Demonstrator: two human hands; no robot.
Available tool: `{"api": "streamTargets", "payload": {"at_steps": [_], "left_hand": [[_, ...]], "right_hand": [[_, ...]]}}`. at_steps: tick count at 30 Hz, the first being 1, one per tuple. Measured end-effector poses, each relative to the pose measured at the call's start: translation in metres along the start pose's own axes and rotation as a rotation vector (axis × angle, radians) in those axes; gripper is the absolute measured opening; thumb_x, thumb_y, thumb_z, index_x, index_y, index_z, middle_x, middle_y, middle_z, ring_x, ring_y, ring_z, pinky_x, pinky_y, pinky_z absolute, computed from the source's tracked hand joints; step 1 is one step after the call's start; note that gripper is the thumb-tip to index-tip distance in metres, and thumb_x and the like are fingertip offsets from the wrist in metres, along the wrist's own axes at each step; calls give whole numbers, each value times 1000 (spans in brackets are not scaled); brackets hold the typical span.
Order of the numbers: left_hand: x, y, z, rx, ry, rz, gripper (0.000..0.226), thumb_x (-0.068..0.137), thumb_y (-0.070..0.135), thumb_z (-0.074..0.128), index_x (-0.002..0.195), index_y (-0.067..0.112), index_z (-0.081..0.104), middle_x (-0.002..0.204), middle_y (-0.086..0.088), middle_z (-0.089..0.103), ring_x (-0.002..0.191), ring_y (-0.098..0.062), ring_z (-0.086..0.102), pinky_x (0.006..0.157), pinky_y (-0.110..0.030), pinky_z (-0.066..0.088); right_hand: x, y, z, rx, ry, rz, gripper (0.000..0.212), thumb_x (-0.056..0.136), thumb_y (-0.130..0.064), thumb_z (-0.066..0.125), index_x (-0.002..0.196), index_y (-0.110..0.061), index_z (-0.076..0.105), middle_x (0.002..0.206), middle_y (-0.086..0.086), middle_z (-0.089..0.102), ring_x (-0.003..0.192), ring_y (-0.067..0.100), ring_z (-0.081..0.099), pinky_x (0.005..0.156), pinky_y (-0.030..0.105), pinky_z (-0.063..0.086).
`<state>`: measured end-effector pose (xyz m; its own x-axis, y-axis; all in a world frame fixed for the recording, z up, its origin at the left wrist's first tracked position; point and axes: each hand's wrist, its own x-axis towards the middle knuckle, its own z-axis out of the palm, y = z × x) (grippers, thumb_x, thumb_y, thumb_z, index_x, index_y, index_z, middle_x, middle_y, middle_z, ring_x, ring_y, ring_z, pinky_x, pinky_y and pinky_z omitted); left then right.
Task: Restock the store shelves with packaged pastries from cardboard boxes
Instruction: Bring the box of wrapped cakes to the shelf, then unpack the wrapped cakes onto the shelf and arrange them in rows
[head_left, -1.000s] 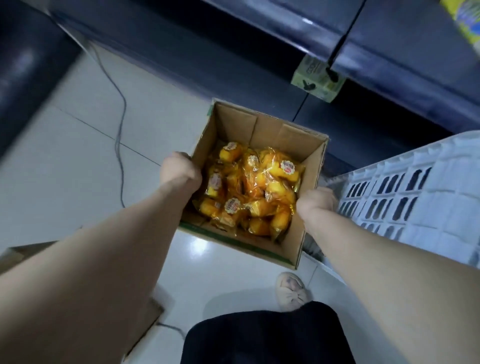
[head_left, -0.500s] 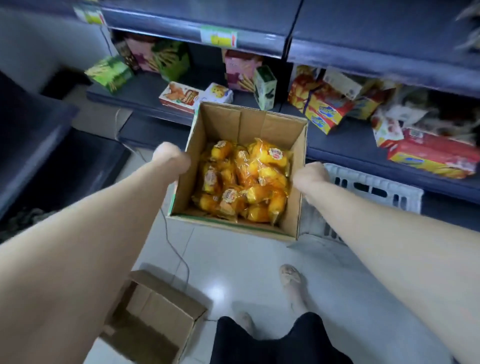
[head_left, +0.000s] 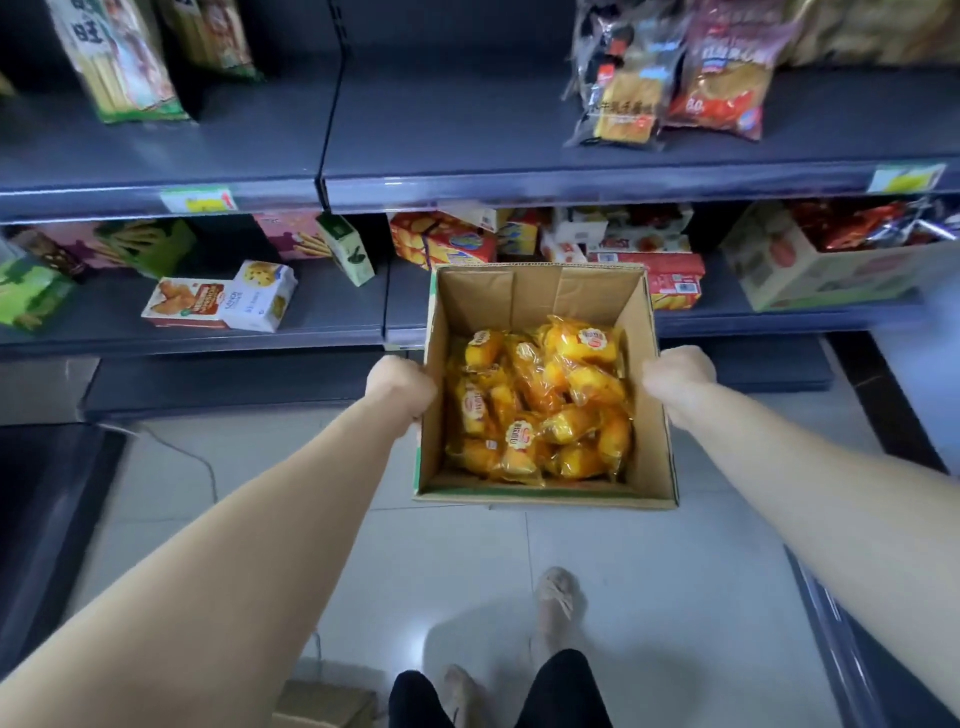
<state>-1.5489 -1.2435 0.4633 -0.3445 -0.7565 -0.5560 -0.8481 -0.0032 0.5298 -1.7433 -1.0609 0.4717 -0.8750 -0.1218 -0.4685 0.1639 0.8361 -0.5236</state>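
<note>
An open cardboard box (head_left: 652, 415) hangs in the air in front of me, above the floor and level with the lower shelf. Several yellow packaged pastries (head_left: 540, 405) in clear wrappers with round red labels fill its bottom. My left hand (head_left: 400, 387) grips the box's left wall. My right hand (head_left: 678, 371) grips the right wall. Both arms are stretched forward.
A dark shelf unit faces me. The upper shelf (head_left: 467, 135) holds snack bags at left and right with a bare middle. The lower shelf (head_left: 332, 312) holds biscuit boxes. Another cardboard box (head_left: 327, 704) lies on the tiled floor by my feet. A cable (head_left: 202, 462) runs along the floor.
I have lifted the box from near the floor up to the lower shelf's height. My view has tilted up, so both shelves now show. Both hands keep their grip.
</note>
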Motion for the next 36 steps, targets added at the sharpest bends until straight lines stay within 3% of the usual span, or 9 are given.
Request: {"api": "streamTargets", "payload": {"at_steps": [8,13,16,19,24,26,30,33,36], "left_hand": [[42,42,79,-15,-47,-30,24,92,2,45,98,3,68,96,-15,68,88,-31,67,81,-41,58],[56,52,100,-88,-37,-97,23,94,8,47,104,10,67,84,-6,63,66,-18,57,57,-26,49],[61,70,105,0,109,-59,26,94,12,47,116,9,61,108,-13,60,93,-29,59,81,-37,50],[61,99,112,113,246,124,33,91,9,46,122,12,55,125,-13,47,116,-32,47,102,-42,38],[71,137,148,-12,-175,209,26,93,16,53,118,11,60,120,-9,61,106,-23,58,86,-27,46],[78,150,163,-9,-257,148,37,93,21,54,128,9,53,127,-9,58,113,-24,55,91,-28,44],[99,166,189,-49,-276,-43,56,92,37,55,139,9,40,138,-9,49,125,-26,48,102,-33,39],[109,174,205,6,-263,-67,57,87,49,57,132,15,50,135,-7,53,127,-30,46,111,-43,32],[114,179,213,40,-180,-75,49,86,46,62,127,20,56,135,-6,51,131,-33,36,109,-42,30]], "right_hand": [[86,25,-6,39,-10,102,25,96,-11,48,118,-2,55,102,12,54,101,26,57,75,28,45],[113,27,3,-104,-8,9,23,96,-8,46,113,-3,60,115,14,60,106,29,58,73,29,43],[124,10,1,-263,142,-200,25,93,-4,47,115,-6,61,116,14,61,110,31,55,80,34,47],[128,-3,5,-289,176,-407,25,96,-9,45,115,-9,61,119,12,56,114,28,49,85,35,46],[141,-3,25,-500,-275,-339,36,94,-5,47,129,-10,53,120,11,58,97,25,56,75,29,47],[144,2,31,-605,-416,-265,47,93,-5,47,139,-8,40,128,14,53,106,29,56,82,33,49],[154,5,39,-579,-514,-221,49,93,-12,47,141,-4,36,133,16,50,117,31,53,87,31,47],[160,7,41,-509,-519,-169,42,92,-14,47,133,-3,45,128,15,54,114,31,55,86,31,47],[160,10,40,-480,-545,-131,36,93,-11,45,129,-3,50,127,16,56,114,32,55,88,32,47]]}}
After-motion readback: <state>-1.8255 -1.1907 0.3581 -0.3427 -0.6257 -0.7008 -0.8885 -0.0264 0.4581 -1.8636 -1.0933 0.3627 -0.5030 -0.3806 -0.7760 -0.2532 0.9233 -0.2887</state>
